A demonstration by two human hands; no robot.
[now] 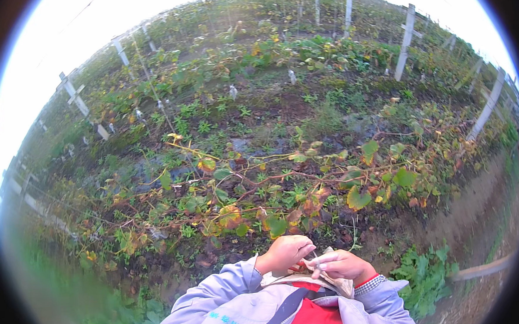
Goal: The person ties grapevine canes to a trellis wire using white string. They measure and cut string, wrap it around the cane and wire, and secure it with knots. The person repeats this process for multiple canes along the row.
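Observation:
My left hand is in front of my chest, its thumb and index finger pinched together on a thin pale strand. Just to the right, my right hand has its thumb and fingers closed at the lower part of that strand; what the strand is made of is too small to tell. Below both hands a beige cloth bag hangs against my red shirt, its mouth partly hidden by the hands. Beyond them stretches a grapevine cane with green, yellow and brown leaves.
Concrete trellis posts stand along the vine rows, with thin wires between some. Weeds and dark plastic sheeting cover parts of the soil. At lower right are a leafy green plant and a pole.

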